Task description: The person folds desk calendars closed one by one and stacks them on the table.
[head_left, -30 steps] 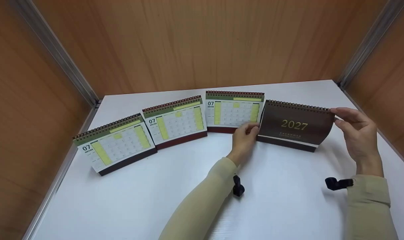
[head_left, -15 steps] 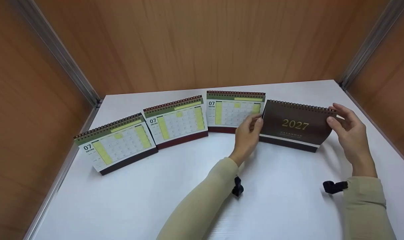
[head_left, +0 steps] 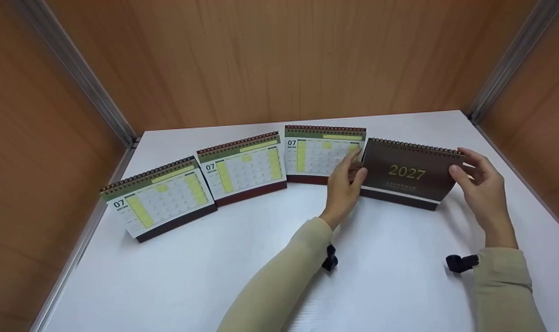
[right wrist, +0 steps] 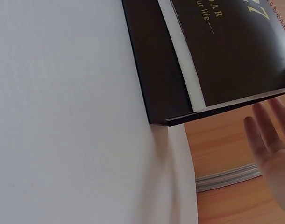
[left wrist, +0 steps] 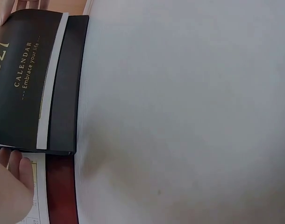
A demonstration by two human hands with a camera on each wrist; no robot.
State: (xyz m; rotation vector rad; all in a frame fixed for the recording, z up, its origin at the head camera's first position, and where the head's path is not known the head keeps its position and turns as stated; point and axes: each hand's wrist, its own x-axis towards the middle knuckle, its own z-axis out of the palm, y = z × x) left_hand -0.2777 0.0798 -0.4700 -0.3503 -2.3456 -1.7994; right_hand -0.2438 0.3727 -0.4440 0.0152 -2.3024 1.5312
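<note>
A dark brown desk calendar with gold "2027" lettering stands tented at the right of a row in the head view. My right hand holds its upper right corner, thumb on the front cover and fingers at the coil end and behind. At the calendar's left edge is my left hand, fingers extended, thumb tip right at the cover's side. In the left wrist view, the fingertips of the left hand meet that edge. The right wrist view shows fingers of the right hand beside the calendar's end.
Left of the brown calendar stand three calendars showing month 07: one with a red base partly behind my left hand, another red-based one, and a dark-based one. Wood panels enclose the white table.
My left hand has slid up along the brown calendar's side and its fingers have spread. The right hand has shifted left, its thumb now over the cover. The calendars stay nearly in place.
</note>
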